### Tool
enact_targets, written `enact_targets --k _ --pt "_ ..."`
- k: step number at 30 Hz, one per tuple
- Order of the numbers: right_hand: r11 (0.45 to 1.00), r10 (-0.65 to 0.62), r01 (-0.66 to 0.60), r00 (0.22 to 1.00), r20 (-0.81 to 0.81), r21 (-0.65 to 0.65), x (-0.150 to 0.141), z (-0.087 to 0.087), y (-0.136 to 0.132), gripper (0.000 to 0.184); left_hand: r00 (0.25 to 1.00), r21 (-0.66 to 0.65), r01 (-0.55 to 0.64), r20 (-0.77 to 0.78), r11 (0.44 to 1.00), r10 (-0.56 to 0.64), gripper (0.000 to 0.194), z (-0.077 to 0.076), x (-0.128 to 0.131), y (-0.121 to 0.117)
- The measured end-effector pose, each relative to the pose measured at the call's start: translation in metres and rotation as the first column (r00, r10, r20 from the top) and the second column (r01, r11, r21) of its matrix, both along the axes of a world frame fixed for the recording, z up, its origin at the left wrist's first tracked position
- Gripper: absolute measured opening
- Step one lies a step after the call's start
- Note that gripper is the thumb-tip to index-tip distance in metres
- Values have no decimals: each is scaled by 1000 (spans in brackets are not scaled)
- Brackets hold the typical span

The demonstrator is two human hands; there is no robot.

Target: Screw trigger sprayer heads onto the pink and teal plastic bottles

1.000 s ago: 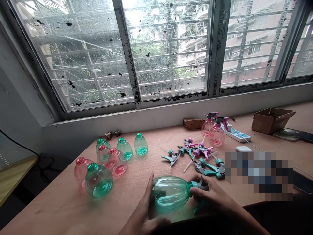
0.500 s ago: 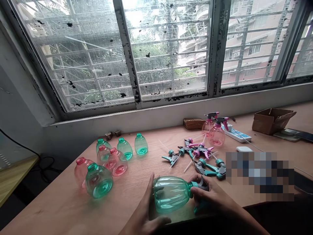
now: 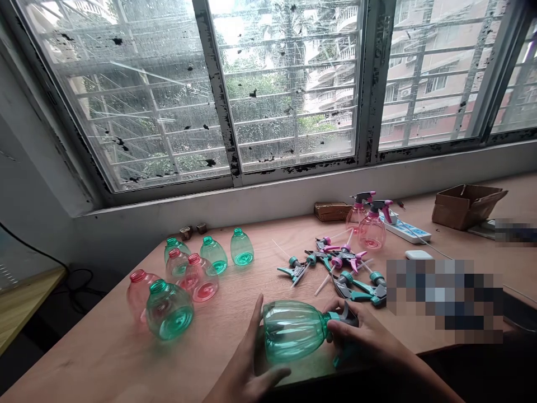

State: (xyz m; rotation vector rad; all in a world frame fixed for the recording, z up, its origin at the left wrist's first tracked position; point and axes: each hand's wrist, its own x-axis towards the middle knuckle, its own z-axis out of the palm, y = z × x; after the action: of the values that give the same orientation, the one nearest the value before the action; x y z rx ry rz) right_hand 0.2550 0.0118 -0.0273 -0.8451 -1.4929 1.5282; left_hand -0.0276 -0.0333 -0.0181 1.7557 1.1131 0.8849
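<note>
A clear green spray bottle [image 3: 291, 331] lies on its side just above the wooden table [image 3: 104, 352], near the front edge. My left hand [image 3: 247, 364] wraps round its base, thumb under it. My right hand [image 3: 361, 336] is closed on the grey and green trigger head [image 3: 346, 315] at the bottle's neck. A pile of loose trigger heads [image 3: 339, 268], green and pink with white tubes, lies just behind my right hand.
Several capless green and pink bottles [image 3: 184, 280] stand at the left. Two finished pink spray bottles [image 3: 367, 226] stand near a power strip [image 3: 405, 229] at the back. A cardboard box [image 3: 465, 206] sits at the right. Windows run along the back.
The bottle has risen slightly and my left thumb has curled further under its base. My right hand has stayed on the trigger head.
</note>
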Motion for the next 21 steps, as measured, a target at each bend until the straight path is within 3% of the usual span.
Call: enact_targets --k 4,10,13,17,21 --pt "1000 -4 4 1000 -6 6 1 -1 1 37 994 -60 32 109 998 -26 108 -4 -2 2" --pt "1000 -15 15 1000 -12 -7 3 -5 3 36 992 -34 62 115 997 -58 102 -1 2 3" --pt "1000 8 -9 999 -42 -15 3 -4 2 35 995 -9 25 100 1000 -24 99 5 6 -1" --pt "1000 10 -12 999 -52 -26 3 -1 1 36 996 -81 -23 85 996 30 112 11 8 -6" --pt "999 9 -11 999 -52 -48 2 0 0 37 998 -84 -35 58 996 40 104 7 6 -1"
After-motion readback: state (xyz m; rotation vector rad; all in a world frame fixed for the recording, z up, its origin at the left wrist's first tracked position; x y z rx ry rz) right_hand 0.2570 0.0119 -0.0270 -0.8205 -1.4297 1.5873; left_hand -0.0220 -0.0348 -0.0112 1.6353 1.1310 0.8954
